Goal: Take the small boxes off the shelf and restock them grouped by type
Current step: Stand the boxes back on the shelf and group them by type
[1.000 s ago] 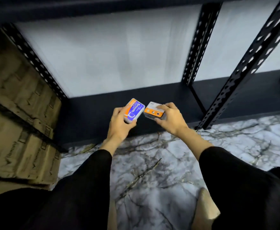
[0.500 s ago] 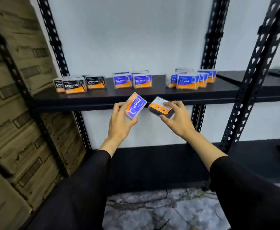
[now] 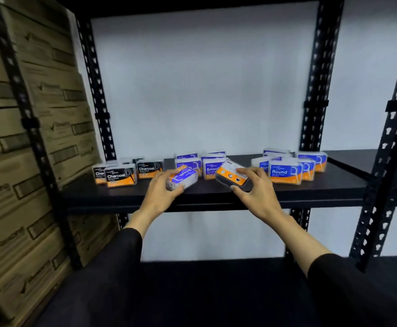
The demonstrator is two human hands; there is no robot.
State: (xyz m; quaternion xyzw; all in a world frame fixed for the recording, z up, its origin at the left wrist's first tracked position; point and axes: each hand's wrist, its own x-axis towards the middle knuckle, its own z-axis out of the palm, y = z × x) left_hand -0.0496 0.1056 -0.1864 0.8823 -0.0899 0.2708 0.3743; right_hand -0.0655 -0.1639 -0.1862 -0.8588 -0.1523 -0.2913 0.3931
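My left hand [image 3: 161, 192] grips a blue and orange "Smooth" box [image 3: 182, 177], tilted, just above the front of the black shelf [image 3: 204, 195]. My right hand [image 3: 255, 188] holds a dark box with an orange face [image 3: 233, 177], also tilted over the shelf. Behind them stand three groups: black "Charcoal" boxes [image 3: 122, 177] on the left, blue "Smooth" boxes [image 3: 210, 166] in the middle, blue "Round" boxes [image 3: 286, 172] on the right.
Stacked cardboard cartons [image 3: 23, 161] fill the left side beyond a black perforated upright [image 3: 96, 86]. Two more uprights [image 3: 315, 74] stand on the right. A lower black shelf [image 3: 216, 263] lies beneath, and a white wall is behind.
The view has swung up from the floor to the middle shelf. Both hands have risen and moved forward with their boxes, from below the shelf edge to over its surface.
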